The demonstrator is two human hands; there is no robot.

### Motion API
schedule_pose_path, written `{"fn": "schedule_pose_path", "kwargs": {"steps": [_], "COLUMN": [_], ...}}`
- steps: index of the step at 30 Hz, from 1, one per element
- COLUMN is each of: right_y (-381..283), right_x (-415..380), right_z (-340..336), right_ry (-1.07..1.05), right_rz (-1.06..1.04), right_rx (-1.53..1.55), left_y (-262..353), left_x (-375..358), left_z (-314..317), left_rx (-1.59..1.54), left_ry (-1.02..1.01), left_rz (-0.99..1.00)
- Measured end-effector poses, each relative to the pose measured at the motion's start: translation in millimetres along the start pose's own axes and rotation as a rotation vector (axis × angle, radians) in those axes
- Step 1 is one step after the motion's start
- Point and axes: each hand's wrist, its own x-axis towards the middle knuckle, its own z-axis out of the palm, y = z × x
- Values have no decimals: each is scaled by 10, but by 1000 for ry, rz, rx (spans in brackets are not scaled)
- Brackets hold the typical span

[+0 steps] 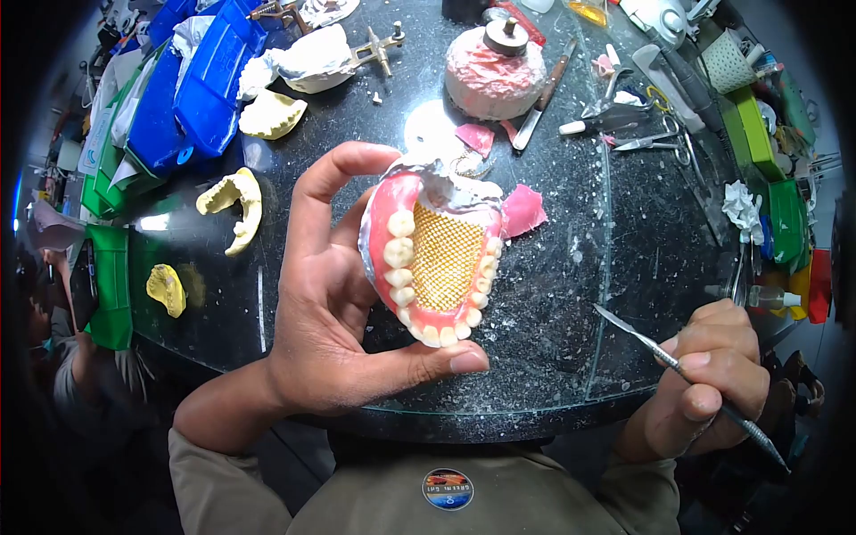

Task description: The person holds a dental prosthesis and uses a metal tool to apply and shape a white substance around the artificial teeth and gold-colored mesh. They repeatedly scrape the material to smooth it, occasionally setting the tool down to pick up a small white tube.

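Note:
My left hand [334, 294] grips an upper denture [385, 254] by its edges, thumb at the front teeth and fingers round the far side. The denture has pink gum material, off-white teeth and a gold mesh [444, 259] across its palate, with a silvery rim at the back. Off to the right, my right hand [718, 379] is closed around a thin metal wax carver [655, 349]. Its pointed blade is aimed up and left, apart from the denture. Pieces of pink wax [524, 210] lie on the bench just beyond the denture.
White crumbs litter the dark bench [544, 357]. A pink-topped flask [496, 76], a knife [546, 98] and scissors [649, 143] lie at the back. Yellow casts [239, 209] and blue bins [218, 80] are on the left, green bins [788, 218] on the right.

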Motion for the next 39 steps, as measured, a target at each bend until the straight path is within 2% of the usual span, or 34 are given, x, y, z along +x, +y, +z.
{"fn": "schedule_pose_path", "kwargs": {"steps": [17,33,39], "right_y": [-8,35,44], "right_x": [11,7,4], "right_z": [-10,11,11], "right_ry": [-18,0,2], "right_rz": [-5,-44,-46], "right_rx": [-7,-22,-19], "left_y": [54,-53,-33], "left_x": [10,-1,5], "left_z": [27,-58,-52], "left_rx": [46,92,104], "left_ry": [24,-94,-96], "left_rz": [-34,132,110]}}
